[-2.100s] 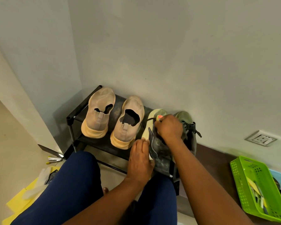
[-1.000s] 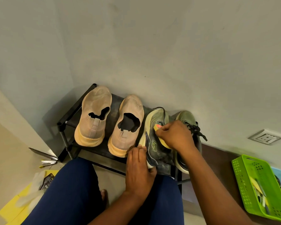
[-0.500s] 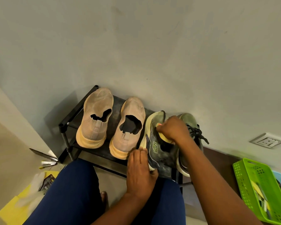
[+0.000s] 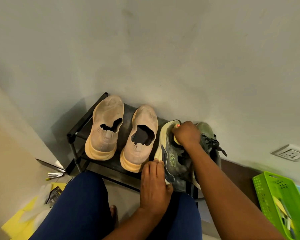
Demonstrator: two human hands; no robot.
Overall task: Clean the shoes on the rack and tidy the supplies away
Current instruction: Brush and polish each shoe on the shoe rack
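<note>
I am scrubbing the green shoe point(image 4: 171, 160) on the rack point(image 4: 80, 129), my right hand point(image 4: 187, 134) gripping a yellow sponge point(image 4: 176, 140), my left hand point(image 4: 154, 181) pressing its heel with straight fingers. Both beige shoes point(image 4: 106, 129) are looking dusty; supplies are lying in the basket point(image 4: 267, 191), so much seems left.

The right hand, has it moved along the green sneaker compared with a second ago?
Yes. The right hand has slid toward the toe of the green sneaker, closer to the wall, while the left hand holds the heel.
</note>
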